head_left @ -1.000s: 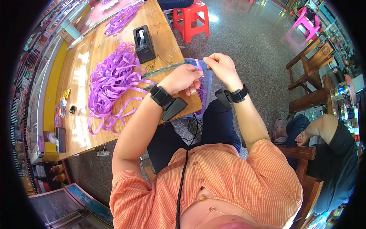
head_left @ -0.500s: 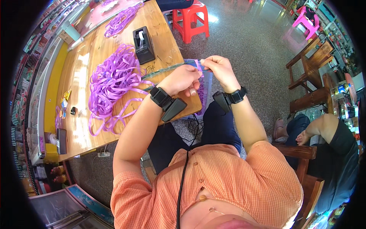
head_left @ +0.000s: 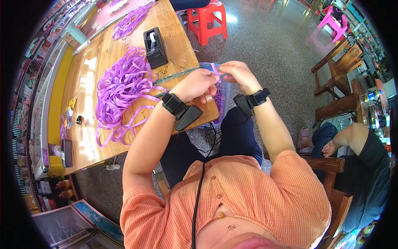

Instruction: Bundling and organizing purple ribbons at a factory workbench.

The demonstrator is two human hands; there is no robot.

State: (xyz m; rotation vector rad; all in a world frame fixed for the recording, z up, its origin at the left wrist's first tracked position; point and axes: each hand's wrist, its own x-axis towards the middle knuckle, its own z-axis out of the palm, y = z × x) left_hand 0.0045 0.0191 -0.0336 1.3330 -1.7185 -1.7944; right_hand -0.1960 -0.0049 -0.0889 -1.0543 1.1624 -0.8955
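Over the table corner, my left hand [head_left: 195,86] is closed, thumb and finger pinching a short purple ribbon [head_left: 214,69] that crosses thin green strands [head_left: 178,76]. These strands stretch from the table past my left hand to my right hand [head_left: 241,76], whose bent fingers are closed about their far end. How the ribbon passes round the strands is too small to make out. To the left lies a big loose heap of purple ribbon [head_left: 122,89], with loops trailing toward my left forearm. A black tape dispenser [head_left: 156,54] stands beyond the heap.
Below the table corner is a clear plastic bin [head_left: 226,93] holding purple pieces. More ribbon [head_left: 132,20] lies at the table's far end. A red stool [head_left: 207,23] stands beyond the table. At right sits another person [head_left: 356,166], near wooden chairs [head_left: 336,72]. A black cable [head_left: 199,203] hangs down my front.
My right hand has turned slightly, its fingers now bent lower around the strands. My left hand keeps its pinch at nearly the same spot.
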